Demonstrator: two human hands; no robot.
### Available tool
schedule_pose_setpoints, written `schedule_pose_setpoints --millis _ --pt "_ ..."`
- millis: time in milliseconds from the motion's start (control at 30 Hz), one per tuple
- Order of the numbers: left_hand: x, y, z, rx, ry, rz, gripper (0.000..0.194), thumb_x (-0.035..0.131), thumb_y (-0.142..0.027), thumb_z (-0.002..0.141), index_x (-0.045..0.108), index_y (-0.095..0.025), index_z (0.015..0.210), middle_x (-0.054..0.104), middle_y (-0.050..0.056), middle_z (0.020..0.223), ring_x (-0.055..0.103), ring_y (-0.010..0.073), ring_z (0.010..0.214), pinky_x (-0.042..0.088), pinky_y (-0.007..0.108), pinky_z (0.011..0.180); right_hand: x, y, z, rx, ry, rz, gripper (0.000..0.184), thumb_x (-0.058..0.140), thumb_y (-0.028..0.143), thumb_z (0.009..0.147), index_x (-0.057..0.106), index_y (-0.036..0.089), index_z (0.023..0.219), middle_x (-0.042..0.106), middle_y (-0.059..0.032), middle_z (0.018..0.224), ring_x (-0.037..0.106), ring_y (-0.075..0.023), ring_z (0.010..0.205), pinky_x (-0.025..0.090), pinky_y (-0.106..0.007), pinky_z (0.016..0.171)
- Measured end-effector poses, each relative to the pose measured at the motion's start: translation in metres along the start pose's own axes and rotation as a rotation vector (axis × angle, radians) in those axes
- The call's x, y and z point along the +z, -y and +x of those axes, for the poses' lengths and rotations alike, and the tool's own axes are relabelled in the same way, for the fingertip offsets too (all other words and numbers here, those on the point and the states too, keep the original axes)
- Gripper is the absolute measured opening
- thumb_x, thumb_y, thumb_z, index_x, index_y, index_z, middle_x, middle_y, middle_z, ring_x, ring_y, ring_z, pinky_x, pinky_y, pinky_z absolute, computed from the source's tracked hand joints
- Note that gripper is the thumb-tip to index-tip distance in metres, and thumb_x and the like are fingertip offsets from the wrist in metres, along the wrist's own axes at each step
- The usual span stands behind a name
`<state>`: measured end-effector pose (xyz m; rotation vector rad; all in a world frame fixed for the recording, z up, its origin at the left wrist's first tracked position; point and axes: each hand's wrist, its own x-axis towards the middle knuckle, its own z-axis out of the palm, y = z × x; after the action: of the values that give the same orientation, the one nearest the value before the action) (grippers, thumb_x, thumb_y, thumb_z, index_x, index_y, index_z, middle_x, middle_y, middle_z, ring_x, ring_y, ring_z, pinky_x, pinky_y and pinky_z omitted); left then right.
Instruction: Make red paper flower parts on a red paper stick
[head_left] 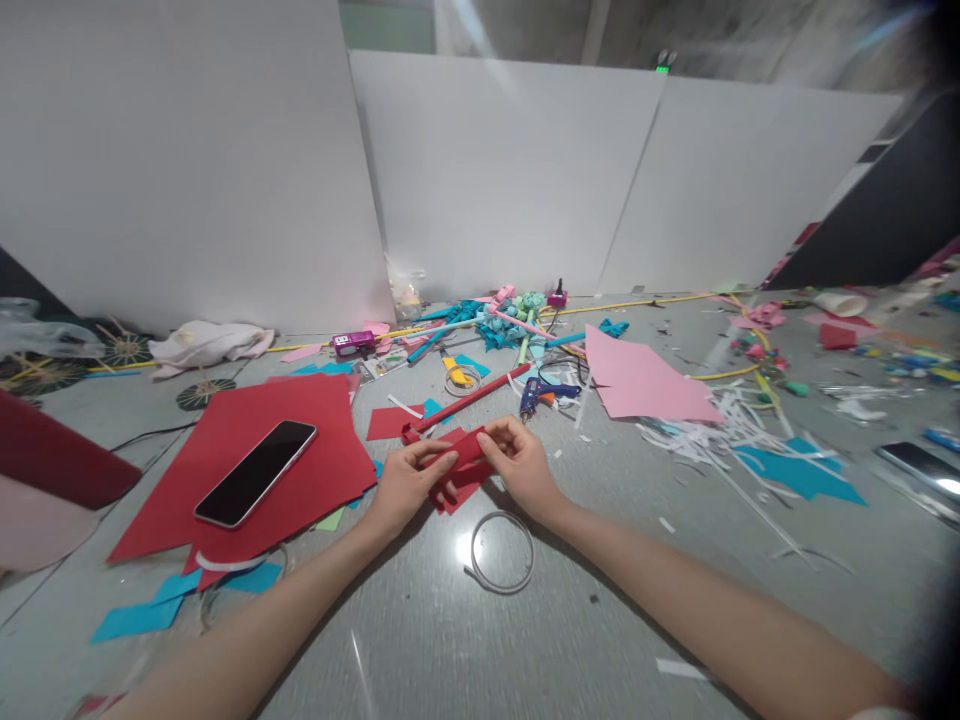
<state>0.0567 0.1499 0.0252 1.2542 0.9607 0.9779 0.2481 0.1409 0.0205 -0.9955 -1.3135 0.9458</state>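
Observation:
A small piece of red paper (pixel 471 452) is held between both hands above the floor. My left hand (pixel 411 484) pinches its left side, thumb on top and some fingers underneath. At the upper right, my right hand (pixel 519 462) grips the paper between thumb and fingers. Just beyond lies a rolled red paper stick (pixel 480 392) with a curled red piece at its left end. A blue glue gun (pixel 547 393) rests past my right hand. Nearer to me, a coil of grey wire (pixel 474 572) lies on the floor.
To the left, a phone (pixel 256 472) lies on large red paper (pixel 315 510). Pink paper (pixel 645 378), white paper strips (pixel 690 440) and blue scraps (pixel 802 468) are on the right. Crumpled teal and green paper (pixel 506 325) lies before white panels (pixel 510 170). A yellow cable (pixel 637 303) runs along them.

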Motion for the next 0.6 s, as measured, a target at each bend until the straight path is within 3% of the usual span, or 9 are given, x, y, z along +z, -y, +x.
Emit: schedule_pose_setpoints --millis 400,600 --pt "-0.0004 0.0039 0.0014 0.008 0.012 -0.004 0.054 0.081 -0.057 0.08 0.065 -0.012 0.106 0.072 0.006 0.058 0.067 0.0208 0.043 0.052 0.027 0.041 0.0001 -0.0012 0.0008 -0.02 -0.025 0.026 0.031 0.073 0.048 0.091 0.054 0.022 0.094 0.062 0.0026 0.077 0.06 -0.0139 0.067 0.048 -0.026 0.062" --pt "-0.0006 0.0039 0.001 -0.002 0.015 0.001 0.053 0.081 -0.056 0.08 0.067 -0.012 0.105 0.073 0.006 0.061 0.066 0.0197 0.044 0.052 0.026 0.042 0.0006 -0.0004 0.0005 0.008 0.004 0.104 0.034 0.072 0.048 0.091 0.048 0.025 0.098 0.068 0.0009 0.081 0.066 -0.017 0.072 0.052 -0.028 0.066"
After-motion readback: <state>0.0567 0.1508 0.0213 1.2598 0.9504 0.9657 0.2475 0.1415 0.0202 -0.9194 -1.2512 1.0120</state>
